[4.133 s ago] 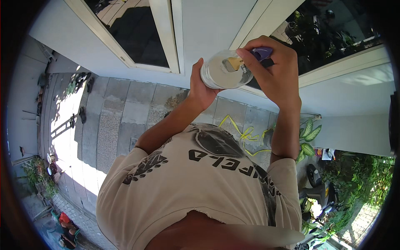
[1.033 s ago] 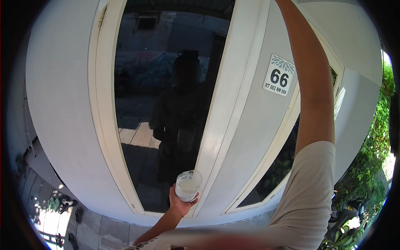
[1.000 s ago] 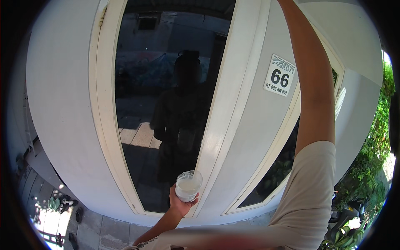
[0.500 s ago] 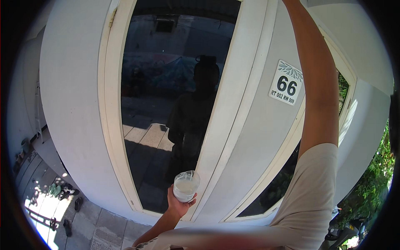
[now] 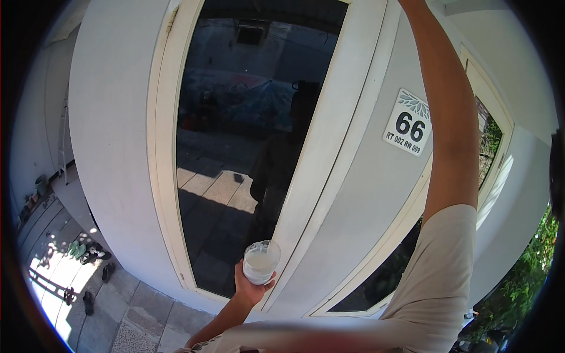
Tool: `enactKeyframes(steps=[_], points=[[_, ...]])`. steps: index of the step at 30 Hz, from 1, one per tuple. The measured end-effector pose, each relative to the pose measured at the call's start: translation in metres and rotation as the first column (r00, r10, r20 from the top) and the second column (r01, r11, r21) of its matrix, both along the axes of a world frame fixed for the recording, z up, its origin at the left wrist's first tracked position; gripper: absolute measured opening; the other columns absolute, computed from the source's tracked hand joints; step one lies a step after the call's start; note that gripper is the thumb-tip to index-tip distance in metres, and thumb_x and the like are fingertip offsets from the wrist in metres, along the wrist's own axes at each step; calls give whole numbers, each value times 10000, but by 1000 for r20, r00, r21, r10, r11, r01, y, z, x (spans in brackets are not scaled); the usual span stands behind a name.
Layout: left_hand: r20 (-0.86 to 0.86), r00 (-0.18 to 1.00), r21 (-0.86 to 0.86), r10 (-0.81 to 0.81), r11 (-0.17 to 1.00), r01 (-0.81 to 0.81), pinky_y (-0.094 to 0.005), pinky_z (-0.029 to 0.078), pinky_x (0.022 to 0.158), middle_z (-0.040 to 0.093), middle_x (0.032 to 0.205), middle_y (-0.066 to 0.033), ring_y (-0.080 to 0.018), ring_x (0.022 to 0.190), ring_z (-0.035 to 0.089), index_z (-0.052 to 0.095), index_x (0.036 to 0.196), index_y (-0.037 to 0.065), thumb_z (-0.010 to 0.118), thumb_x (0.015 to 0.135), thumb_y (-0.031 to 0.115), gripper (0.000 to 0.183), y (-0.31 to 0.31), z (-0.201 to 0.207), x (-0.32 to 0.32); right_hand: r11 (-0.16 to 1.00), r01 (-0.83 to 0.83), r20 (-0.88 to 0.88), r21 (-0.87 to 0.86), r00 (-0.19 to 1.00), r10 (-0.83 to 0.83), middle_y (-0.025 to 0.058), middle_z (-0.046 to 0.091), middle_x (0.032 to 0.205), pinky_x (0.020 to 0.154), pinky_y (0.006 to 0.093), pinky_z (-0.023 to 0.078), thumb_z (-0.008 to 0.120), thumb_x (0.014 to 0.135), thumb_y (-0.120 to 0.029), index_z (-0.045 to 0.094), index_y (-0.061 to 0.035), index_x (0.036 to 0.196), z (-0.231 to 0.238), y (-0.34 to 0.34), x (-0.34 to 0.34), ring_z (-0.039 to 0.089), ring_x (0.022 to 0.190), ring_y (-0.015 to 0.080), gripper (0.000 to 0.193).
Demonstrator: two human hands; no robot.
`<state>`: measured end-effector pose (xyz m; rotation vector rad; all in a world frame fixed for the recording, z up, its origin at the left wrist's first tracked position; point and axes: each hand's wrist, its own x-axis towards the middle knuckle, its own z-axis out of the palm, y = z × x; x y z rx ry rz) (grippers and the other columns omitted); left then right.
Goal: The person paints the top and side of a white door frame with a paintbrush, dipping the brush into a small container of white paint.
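My left hand (image 5: 250,288) is wrapped round a clear plastic cup (image 5: 262,265) with a whitish substance inside. I cannot tell what the substance is. The cup is upright in front of the lower part of a dark glass pane (image 5: 235,141) set in a cream frame (image 5: 321,176). High up on the right stretches my right arm (image 5: 453,112), in a beige short sleeve (image 5: 441,259). My right hand lies beyond the top edge, so its fingers and anything in them are hidden.
A house-number plaque (image 5: 407,122) hangs on the grey wall (image 5: 353,217), partly behind my arm. Shoes and sandals (image 5: 88,253) lie on the paving at lower left, with small pots (image 5: 35,191) beyond. Green plants (image 5: 518,288) grow at lower right.
The view has tilted a little, so the pane, frame and plaque sit slightly differently. My left hand keeps hold of the cup, and my right arm stays raised.
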<state>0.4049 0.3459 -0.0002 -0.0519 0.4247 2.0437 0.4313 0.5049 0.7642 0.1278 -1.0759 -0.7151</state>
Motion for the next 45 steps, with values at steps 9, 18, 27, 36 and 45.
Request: enactKeyframes(steps=[9,18,27,36,45], points=[[-33,999,-14,0,1000,-1,-440,484,742,619,1151,-72,-328,968,606,577,1219,196,370,876,588,560,-4,7,-3,952,-295,187,-80,934,305,196,617,649,594,413,478,724,784,-225,641,11,705,13,31,-10,617,606,338,262],[-20,1000,13,-2,1000,3,-443,483,742,619,1160,-73,-331,973,607,571,1225,191,367,884,592,564,-17,-5,-13,983,176,86,48,980,-180,224,663,869,738,473,517,608,837,-213,650,1,827,-13,-2,-10,644,811,391,218],[-10,1000,-3,-4,1000,4,-442,474,750,614,1173,-78,-332,979,608,566,1232,195,352,885,596,573,-26,-4,-21,936,-352,221,4,913,342,187,638,691,643,410,513,707,786,-206,649,13,727,4,-36,-52,635,651,327,234],[-15,1000,-12,-2,1000,2,-435,482,733,621,1158,-75,-319,968,612,572,1228,201,360,878,600,571,-35,-3,-27,991,-115,142,-73,982,124,199,631,650,628,408,508,712,772,-249,650,11,693,20,26,2,628,621,344,279],[-26,1000,-15,10,1000,-11,-427,490,708,624,1147,-74,-317,945,619,573,1223,196,368,877,602,571,-37,-6,-31,973,-163,144,-162,972,186,149,636,683,568,375,521,710,816,-214,651,13,795,32,39,43,624,584,253,235]])
